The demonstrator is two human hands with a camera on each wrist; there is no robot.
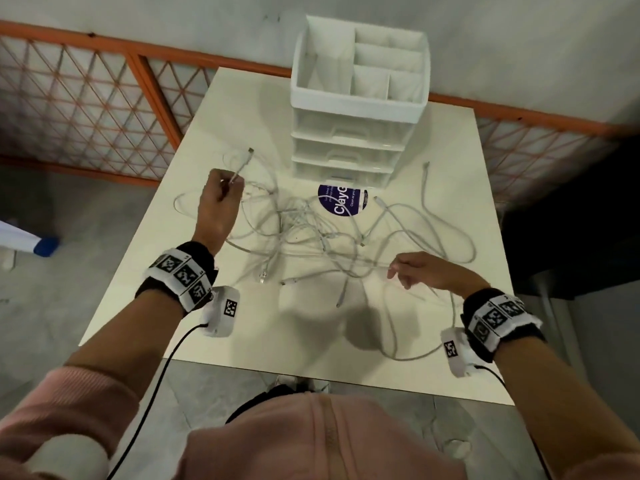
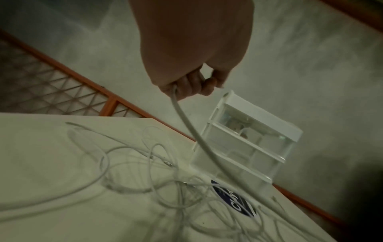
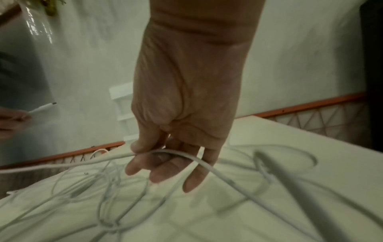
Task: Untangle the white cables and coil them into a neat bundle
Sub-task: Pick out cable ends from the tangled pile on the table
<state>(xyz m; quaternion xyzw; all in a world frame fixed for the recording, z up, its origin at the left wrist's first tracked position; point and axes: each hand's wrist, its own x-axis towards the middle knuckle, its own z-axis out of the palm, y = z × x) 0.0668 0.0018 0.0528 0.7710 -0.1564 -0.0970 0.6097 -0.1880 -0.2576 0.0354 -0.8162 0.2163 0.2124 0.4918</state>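
While the white cables [image 1: 311, 233] lie tangled mid-worktop [image 1: 180, 237], w/ loops trailing to its near edge, the left hand [image 1: 216, 202] is raised above the far-left part, fingers curled round one cable just below its plug end [image 1: 247, 157]. Right hand [image 1: 422, 268] hovers over the near-right side, thumb & forefinger pinching another strand that runs off to the left, other fingers loose. Behind the tangle: white drawer organiser [image 1: 360, 98] & a blue round sticker [image 1: 341, 204].
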